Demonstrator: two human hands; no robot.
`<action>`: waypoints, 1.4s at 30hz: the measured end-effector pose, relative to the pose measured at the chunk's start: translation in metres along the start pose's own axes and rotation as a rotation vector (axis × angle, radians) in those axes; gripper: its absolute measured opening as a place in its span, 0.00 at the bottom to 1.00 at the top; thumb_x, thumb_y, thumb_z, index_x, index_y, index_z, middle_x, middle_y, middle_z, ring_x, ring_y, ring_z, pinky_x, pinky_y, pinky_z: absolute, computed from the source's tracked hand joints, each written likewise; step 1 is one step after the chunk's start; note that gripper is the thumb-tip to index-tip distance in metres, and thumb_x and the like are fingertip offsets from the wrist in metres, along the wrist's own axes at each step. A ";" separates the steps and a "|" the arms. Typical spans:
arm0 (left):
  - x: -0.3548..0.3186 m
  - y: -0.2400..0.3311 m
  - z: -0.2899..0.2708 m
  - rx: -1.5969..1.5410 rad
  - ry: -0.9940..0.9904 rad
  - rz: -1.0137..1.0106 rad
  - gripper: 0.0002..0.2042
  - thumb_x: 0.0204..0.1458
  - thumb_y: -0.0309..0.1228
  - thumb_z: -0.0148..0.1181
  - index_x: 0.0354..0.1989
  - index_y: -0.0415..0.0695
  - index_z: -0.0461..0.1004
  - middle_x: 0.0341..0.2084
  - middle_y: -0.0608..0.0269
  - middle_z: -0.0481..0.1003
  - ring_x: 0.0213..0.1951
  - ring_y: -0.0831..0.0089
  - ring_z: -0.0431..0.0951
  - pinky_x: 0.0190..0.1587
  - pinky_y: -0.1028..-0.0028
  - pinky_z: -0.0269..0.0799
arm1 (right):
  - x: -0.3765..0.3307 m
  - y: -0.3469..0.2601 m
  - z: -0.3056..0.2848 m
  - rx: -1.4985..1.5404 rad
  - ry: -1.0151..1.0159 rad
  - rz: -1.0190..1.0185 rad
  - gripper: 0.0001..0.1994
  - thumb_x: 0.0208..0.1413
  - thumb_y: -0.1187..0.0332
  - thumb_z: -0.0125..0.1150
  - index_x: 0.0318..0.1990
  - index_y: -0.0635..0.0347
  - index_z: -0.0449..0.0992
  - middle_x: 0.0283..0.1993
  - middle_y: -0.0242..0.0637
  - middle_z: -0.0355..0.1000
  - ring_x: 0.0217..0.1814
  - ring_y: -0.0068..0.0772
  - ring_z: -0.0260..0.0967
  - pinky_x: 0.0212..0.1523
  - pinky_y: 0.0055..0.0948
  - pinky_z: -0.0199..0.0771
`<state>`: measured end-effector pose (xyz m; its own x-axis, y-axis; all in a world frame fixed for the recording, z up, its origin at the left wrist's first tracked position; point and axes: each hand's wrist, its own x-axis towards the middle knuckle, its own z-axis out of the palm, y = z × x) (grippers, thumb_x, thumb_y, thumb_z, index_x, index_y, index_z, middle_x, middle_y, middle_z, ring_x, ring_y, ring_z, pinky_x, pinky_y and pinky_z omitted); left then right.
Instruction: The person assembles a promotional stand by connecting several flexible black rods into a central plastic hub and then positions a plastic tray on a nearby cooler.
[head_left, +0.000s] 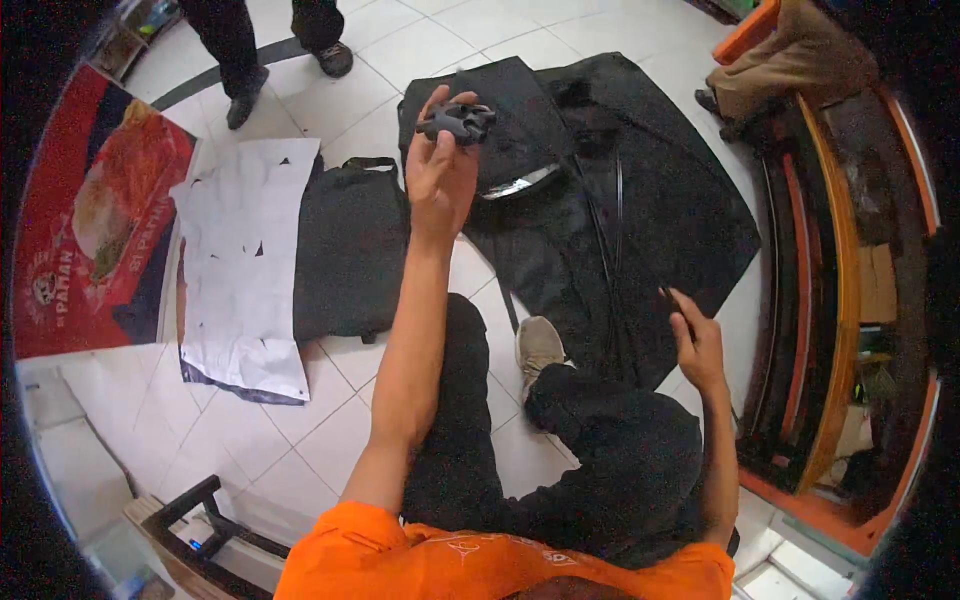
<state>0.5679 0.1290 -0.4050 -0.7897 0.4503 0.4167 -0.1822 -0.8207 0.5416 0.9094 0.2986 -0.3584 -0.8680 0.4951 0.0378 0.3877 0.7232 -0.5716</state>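
Note:
My left hand [443,185] is stretched forward and raised, its fingers closed around a black plastic buckle [458,122]. Below it on the floor lies a large spread of black fabric [680,190], with a shiny silver strip [520,183] near its left part. Out to the right, my right hand [698,342] hangs over the fabric's lower right edge. Its fingers are pinched together with a small dark tip [667,293] poking out; what that thing is cannot be made out.
Left of the fabric lie a flat black panel [350,250] and a white sheet [245,260] with small holes. A red printed banner [95,220] is farther left. Wooden-edged shelving [835,300] borders the right. Two people stand at the far side. A dark metal frame [215,530] is at lower left.

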 end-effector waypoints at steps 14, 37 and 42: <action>0.005 0.022 -0.013 -0.183 0.070 0.079 0.30 0.59 0.36 0.52 0.67 0.39 0.51 0.55 0.53 0.66 0.53 0.62 0.68 0.58 0.67 0.64 | -0.026 -0.007 0.025 0.029 -0.099 0.071 0.16 0.59 0.71 0.53 0.55 0.55 0.73 0.35 0.49 0.76 0.27 0.39 0.74 0.31 0.32 0.70; 0.002 0.035 -0.030 -0.182 -0.031 -0.021 0.26 0.60 0.34 0.51 0.64 0.36 0.55 0.51 0.53 0.67 0.50 0.65 0.70 0.57 0.69 0.64 | -0.039 -0.003 0.023 0.084 -0.127 0.139 0.16 0.56 0.73 0.58 0.52 0.54 0.76 0.48 0.45 0.76 0.43 0.36 0.78 0.41 0.30 0.75; 0.003 0.035 -0.041 -0.018 -0.040 -0.020 0.31 0.58 0.36 0.53 0.66 0.36 0.51 0.55 0.50 0.67 0.57 0.58 0.68 0.63 0.63 0.58 | -0.044 -0.025 0.027 0.029 -0.060 0.184 0.14 0.57 0.72 0.58 0.52 0.56 0.76 0.46 0.46 0.77 0.42 0.36 0.78 0.43 0.29 0.74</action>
<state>0.5350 0.0874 -0.4149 -0.7619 0.4804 0.4345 -0.2089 -0.8172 0.5372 0.9299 0.2455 -0.3683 -0.8004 0.5877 -0.1182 0.5334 0.6080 -0.5881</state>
